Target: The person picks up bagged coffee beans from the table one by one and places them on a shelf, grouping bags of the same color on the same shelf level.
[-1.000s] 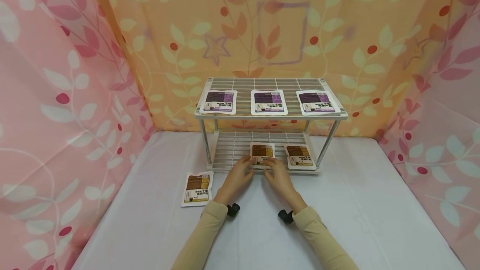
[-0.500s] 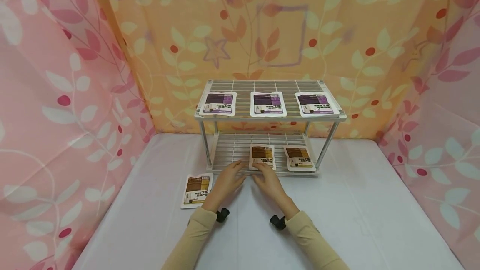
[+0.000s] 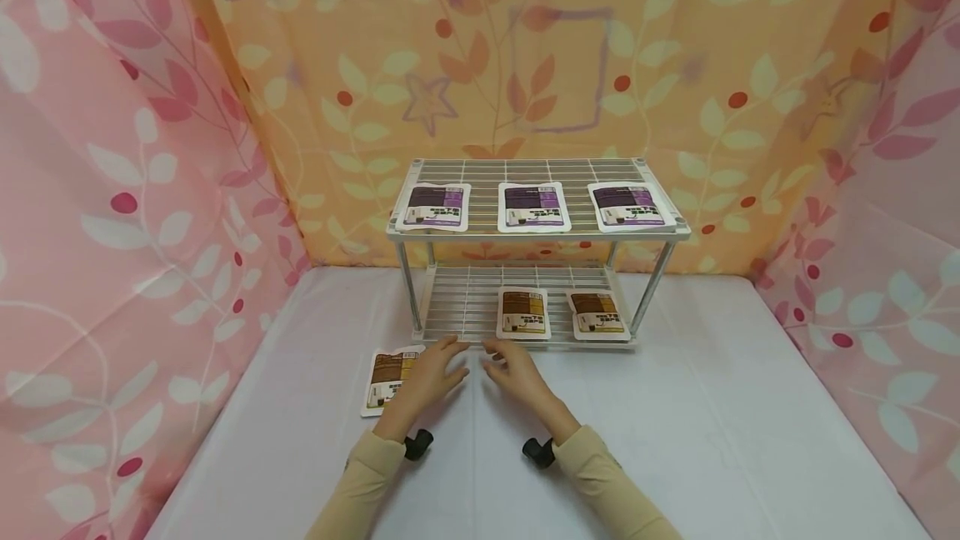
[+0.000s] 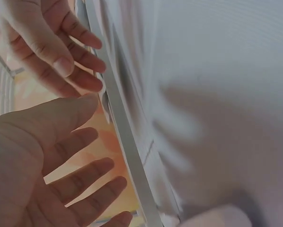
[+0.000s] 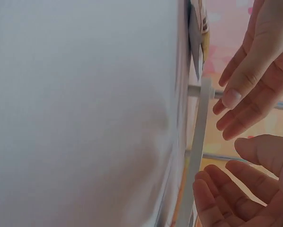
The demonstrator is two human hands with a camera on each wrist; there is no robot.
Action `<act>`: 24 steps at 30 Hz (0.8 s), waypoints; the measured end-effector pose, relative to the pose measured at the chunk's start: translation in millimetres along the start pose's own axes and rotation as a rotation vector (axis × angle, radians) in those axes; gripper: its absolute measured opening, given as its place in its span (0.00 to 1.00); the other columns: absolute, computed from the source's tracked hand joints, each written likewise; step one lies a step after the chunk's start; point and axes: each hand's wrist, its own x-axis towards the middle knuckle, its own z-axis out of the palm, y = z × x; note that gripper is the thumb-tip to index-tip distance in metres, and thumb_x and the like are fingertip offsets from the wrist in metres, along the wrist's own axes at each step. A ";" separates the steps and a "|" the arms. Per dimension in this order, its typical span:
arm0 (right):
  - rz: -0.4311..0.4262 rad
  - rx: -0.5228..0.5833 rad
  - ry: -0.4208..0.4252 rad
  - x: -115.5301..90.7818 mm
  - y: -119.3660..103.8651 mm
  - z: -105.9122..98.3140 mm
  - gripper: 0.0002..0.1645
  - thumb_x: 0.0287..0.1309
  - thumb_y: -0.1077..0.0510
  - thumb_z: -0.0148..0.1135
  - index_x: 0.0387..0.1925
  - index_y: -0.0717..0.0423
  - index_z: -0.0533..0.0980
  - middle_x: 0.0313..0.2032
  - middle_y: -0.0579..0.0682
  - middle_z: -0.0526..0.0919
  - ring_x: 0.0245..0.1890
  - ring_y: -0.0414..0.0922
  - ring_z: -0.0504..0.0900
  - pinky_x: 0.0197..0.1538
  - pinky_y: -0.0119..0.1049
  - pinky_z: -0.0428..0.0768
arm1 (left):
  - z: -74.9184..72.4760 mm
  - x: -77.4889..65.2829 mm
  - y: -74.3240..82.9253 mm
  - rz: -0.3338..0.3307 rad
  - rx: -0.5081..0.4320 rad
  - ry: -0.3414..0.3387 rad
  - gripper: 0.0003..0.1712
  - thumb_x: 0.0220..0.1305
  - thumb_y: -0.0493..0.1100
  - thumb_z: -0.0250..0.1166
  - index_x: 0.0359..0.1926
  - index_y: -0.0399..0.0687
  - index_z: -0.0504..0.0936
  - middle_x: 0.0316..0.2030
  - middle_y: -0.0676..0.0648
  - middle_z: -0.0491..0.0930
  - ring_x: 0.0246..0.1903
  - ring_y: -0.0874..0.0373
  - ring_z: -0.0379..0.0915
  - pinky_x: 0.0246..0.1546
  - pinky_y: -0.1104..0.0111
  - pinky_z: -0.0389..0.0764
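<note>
My left hand (image 3: pixel 426 382) hovers before the front edge of a white two-tier wire rack (image 3: pixel 450 307), fingers extended and holding nothing. Beside it on the table, partly covered by that hand and wrist, lies a flat packet with a brown and yellow label (image 3: pixel 388 372). My right hand (image 3: pixel 519 380) is also free of any object, its fingers loosely bent near the rack's edge. Behind it, a second brown packet (image 3: pixel 523 313) lies on the lower shelf, with a third brown packet (image 3: pixel 598 315) to its right. Both wrist views show the two hands facing each other, apart.
Three purple-labelled packets lie along the upper shelf: a left one (image 3: pixel 433 207), a middle one (image 3: pixel 533 207) and a right one (image 3: pixel 632 207). Metal posts (image 3: pixel 651 288) join the two tiers. A white cloth covers the table (image 3: pixel 720 407); patterned curtains (image 3: pixel 360 73) enclose it.
Both hands have drawn back from the middle brown packet on the lower shelf and shifted left toward me. That packet is now fully uncovered, while the left hand overlaps the one on the table.
</note>
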 end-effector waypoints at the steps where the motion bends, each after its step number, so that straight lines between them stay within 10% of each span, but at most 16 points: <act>1: 0.002 0.012 -0.007 0.2 -0.8 1.5 0.22 0.56 0.65 0.59 0.53 0.67 0.72 0.45 0.61 0.79 0.42 0.55 0.80 0.41 0.41 0.81 | -1.5 -2.1 -0.9 -0.007 -0.014 -0.002 0.24 0.57 0.43 0.66 0.55 0.43 0.76 0.58 0.35 0.70 0.56 0.39 0.67 0.54 0.48 0.70; 24: 0.018 0.272 -0.169 5.9 -25.6 40.6 0.21 0.58 0.63 0.60 0.52 0.71 0.72 0.50 0.64 0.77 0.46 0.56 0.80 0.48 0.37 0.80 | -35.1 -43.6 -31.7 -0.199 0.002 0.032 0.27 0.55 0.45 0.68 0.55 0.42 0.76 0.58 0.34 0.69 0.59 0.37 0.62 0.55 0.42 0.66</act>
